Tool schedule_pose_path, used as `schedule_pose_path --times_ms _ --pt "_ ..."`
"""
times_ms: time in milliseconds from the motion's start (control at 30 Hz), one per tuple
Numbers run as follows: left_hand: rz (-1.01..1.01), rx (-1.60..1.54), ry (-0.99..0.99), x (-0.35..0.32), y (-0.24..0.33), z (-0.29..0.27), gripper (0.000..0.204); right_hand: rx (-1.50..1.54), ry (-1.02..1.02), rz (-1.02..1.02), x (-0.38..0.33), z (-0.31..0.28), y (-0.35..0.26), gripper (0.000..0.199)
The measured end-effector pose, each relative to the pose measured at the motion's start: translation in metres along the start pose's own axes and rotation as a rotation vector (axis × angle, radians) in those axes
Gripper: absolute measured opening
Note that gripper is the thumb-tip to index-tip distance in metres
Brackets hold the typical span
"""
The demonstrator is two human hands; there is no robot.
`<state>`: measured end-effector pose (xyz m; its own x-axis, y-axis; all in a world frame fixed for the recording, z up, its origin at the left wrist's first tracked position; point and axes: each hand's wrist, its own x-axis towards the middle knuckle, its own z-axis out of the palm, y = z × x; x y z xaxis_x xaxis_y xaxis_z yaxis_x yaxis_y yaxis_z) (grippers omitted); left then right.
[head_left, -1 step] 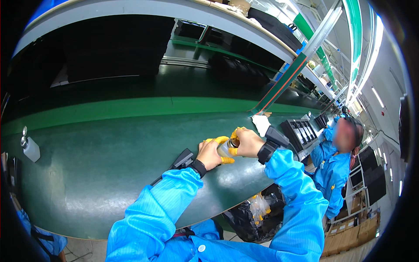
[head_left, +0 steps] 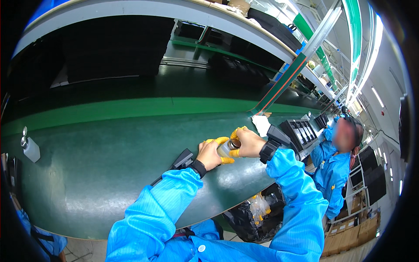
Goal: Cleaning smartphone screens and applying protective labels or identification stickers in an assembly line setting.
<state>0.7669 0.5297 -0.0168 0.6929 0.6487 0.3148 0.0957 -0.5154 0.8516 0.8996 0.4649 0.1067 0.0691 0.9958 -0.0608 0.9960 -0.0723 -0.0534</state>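
Note:
Over the green worktop (head_left: pixel 109 174), a small translucent white bottle (head_left: pixel 224 150) with a metal top (head_left: pixel 235 143) is held between my hands. My left hand (head_left: pixel 210 154), in yellow finger cots, is closed round the bottle's body from the left. At the other side my right hand (head_left: pixel 247 143), also in yellow finger cots, has its fingers and thumb about the metal top. Part of the top and much of the body are hidden by the fingers. Far off on the left stands a similar white bottle (head_left: pixel 32 150), its metal lid raised.
A black tray with compartments (head_left: pixel 299 133) and a crumpled white cloth or paper (head_left: pixel 261 125) lie to the right. A black-lined bin (head_left: pixel 244 220) stands below the front edge. A co-worker in blue (head_left: pixel 329 174) is at the right. A shelf (head_left: pixel 144 13) runs overhead.
My right hand and wrist have turned slightly on the metal top, and more of that top shows. The left hand and the bottle's body stay in place.

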Motion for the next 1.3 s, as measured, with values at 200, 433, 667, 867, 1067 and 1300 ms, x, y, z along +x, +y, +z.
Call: schedule_pose_path --times_ms 200,433,667,867,1067,1300 --pt "0.017 -0.030 -0.023 -0.001 -0.003 0.000 0.081 0.095 -0.113 -0.078 0.000 -0.012 -0.002 0.049" --pt "0.009 -0.040 -0.045 0.000 -0.003 -0.002 0.081 0.003 -0.001 -0.130 0.001 -0.004 -0.006 0.040" --pt "-0.018 -0.014 -0.020 0.000 0.003 -0.003 0.083 0.031 0.091 -0.046 -0.001 0.001 -0.009 0.037" --pt "-0.022 0.000 0.008 0.000 0.002 0.002 0.084 0.022 0.109 0.111 -0.001 0.004 -0.016 0.039" --pt "-0.022 0.002 0.144 0.001 0.005 0.010 0.075 -0.033 0.036 0.363 0.006 -0.002 -0.029 0.049" --pt "-0.050 0.095 0.143 -0.004 0.011 0.010 0.081 0.022 -0.145 0.385 0.006 -0.015 -0.034 0.062"
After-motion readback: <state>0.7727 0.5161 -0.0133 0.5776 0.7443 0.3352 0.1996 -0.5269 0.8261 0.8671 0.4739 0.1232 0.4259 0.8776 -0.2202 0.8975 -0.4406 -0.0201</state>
